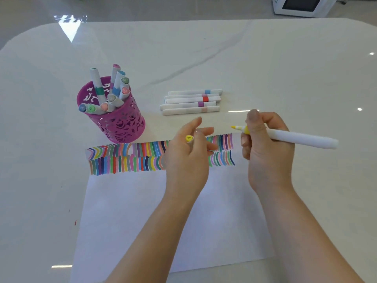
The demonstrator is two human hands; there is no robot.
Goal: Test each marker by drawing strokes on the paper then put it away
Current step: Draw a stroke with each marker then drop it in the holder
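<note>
My right hand [265, 152] grips an uncapped yellow marker [302, 138], its white barrel pointing right and its yellow tip pointing left, held above the paper's top right corner. My left hand [187, 156] holds the marker's yellow-ended cap [189, 138] between thumb and fingers, over the coloured strokes. The white paper [142, 211] lies in front of me with two rows of coloured strokes [126, 158] along its top edge. The two hands are a short gap apart.
A purple cut-out pen cup [120, 121] with several capped markers stands left of the paper's top edge. Several capped white markers [191, 102] lie side by side behind the paper. The white marble table [265, 64] spreads all round; a white appliance [302, 6] sits beyond it.
</note>
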